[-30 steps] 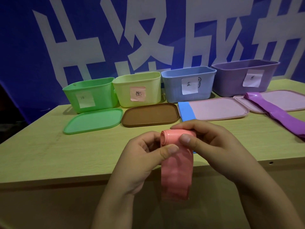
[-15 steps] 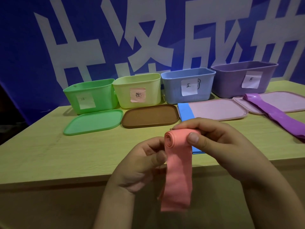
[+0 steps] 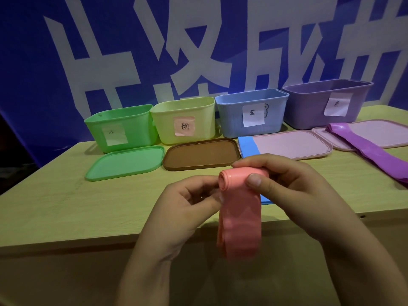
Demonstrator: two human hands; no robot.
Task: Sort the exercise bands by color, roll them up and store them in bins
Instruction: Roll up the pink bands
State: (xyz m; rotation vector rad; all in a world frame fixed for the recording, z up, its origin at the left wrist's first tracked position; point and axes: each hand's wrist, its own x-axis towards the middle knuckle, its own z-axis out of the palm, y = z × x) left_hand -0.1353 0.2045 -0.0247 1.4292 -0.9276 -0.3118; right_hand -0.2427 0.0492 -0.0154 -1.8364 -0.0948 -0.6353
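pink band (image 3: 239,219), half rolled, hangs in front of the counter (image 3: 55,208) edge, below the brown lid (image 3: 201,153). the right hand (image 3: 284,186) pinches the roll at its top with thumb and curled fingers; the left hand (image 3: 187,204) holds the strip's left edge just under the roll. behind the brown lid stands the pale yellow bin (image 3: 184,121) with a pink label; left of it the green bin (image 3: 120,127), right of it the blue bin (image 3: 251,114) and the purple bin (image 3: 326,102). their insides are not visible from here. a blue band (image 3: 247,147) lies right of the brown lid; a purple band (image 3: 371,151) lies further right across a pink lid (image 3: 375,131). compared with half a second ago, the hanging tail looks shorter and the left thumb sits closer to the roll.
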